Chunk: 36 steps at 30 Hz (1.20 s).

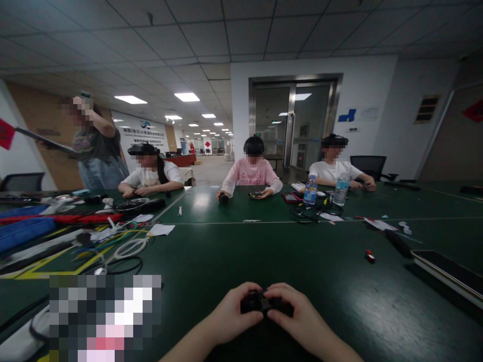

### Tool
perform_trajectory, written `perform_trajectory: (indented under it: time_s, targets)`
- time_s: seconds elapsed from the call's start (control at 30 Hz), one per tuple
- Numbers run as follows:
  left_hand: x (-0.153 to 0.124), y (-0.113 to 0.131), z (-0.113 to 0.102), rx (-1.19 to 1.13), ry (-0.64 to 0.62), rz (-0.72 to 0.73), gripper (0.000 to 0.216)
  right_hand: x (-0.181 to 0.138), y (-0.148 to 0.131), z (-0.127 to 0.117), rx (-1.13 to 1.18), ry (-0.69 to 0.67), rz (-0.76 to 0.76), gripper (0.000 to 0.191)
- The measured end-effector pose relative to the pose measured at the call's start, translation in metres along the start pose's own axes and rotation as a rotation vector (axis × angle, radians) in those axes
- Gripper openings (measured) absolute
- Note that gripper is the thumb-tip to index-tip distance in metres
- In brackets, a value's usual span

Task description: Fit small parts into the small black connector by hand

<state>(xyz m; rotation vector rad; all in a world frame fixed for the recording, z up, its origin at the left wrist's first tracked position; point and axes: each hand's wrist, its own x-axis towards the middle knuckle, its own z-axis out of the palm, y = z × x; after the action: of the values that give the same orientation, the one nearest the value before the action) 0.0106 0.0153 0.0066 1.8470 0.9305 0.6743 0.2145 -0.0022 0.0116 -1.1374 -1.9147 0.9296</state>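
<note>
A small black object [265, 303], of a kind too dark and small to make out, is held just above the near part of the green table [226, 251]. My left hand [234, 312] grips its left end, thumb in front and fingers curled behind. On the other end, my right hand [296, 310] has the same kind of hold. Both thumbs come close together at the object's middle. Parts of it are hidden behind my fingers.
Left lie tangled cables [128, 249], blue trays [26, 234] and a pixelated patch. To the right are a small red object [370, 256] and a phone-like slab [449, 274]. Bottles [310, 191] stand farther off. Several people sit opposite; another person [96, 136] stands at far left.
</note>
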Motion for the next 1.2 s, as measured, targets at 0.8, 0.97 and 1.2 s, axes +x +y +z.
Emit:
perform_trajectory:
  time_s: [0.8, 0.97, 1.2]
  targets:
    - [-0.0001, -0.0059, 0.0010, 0.091, 0.043, 0.000, 0.054, 0.0009, 0.0019, 0.0024, -0.005, -0.004, 0.012, 0.028]
    - [0.0000, -0.0025, 0.0004, 0.123, 0.039, 0.031, 0.043, 0.0006, 0.0003, 0.0012, -0.008, -0.006, 0.011, 0.027]
    - [-0.0001, 0.0026, 0.0008, 0.114, 0.034, -0.006, 0.043, -0.0009, 0.0000, 0.0009, -0.032, 0.000, -0.027, 0.029]
